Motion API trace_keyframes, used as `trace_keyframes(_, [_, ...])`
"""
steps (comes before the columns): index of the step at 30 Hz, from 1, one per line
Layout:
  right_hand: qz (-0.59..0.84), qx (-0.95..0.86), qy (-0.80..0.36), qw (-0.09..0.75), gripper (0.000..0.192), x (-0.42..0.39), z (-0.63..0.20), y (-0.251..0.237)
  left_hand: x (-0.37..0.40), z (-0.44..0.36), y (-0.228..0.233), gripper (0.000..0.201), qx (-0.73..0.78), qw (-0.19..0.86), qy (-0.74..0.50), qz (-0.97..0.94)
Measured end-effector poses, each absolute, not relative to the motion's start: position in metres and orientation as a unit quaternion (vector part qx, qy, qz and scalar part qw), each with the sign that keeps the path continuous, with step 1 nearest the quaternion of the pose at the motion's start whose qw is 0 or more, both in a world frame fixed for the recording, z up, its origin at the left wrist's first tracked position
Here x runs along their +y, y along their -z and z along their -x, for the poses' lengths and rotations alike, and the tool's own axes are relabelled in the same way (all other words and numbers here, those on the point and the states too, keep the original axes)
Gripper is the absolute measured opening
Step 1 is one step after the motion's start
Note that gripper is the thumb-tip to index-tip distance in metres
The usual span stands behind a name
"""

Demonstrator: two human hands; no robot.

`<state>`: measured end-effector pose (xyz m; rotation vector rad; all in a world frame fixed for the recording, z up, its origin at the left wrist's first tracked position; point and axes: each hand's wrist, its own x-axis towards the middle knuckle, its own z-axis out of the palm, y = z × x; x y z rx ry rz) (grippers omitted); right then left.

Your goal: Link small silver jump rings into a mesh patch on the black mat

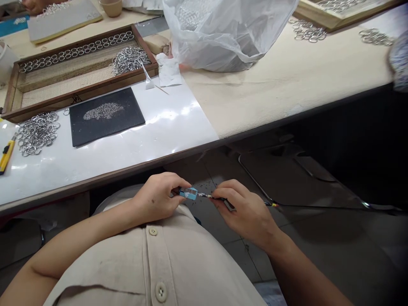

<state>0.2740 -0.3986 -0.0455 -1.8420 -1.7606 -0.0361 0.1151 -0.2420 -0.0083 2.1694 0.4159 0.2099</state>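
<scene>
Just below the table edge, my left hand [161,195] pinches a small light-blue pencil sharpener [189,194] between thumb and fingers. A thin, dark-patterned pencil [204,195] runs from the sharpener toward my right hand [244,208]. The fingers of that hand are closed around the pencil, and its far end sticks out beyond them. Whether the pencil's tip sits inside the sharpener's hole is hidden. Both hands are in front of my beige buttoned shirt [188,263], over the floor. Small dark specks lie on the tiles beneath.
On the table lie a wooden mesh frame [79,89] with metal rings, a black board [105,131] with tiny metal pieces, a ring pile [37,131], a yellow cutter [7,156] and a plastic bag [223,46]. A person's hand [33,6] shows at the upper left.
</scene>
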Motion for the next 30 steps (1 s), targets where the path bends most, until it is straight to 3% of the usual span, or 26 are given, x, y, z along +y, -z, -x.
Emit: trace_keyframes(30, [0.659,-0.694,0.001,0.289,0.009,-0.3991,-0.2724,0.0402,-0.2403,-0.1141,0.0073,0.023,0.156,0.422,-0.066,-0.891])
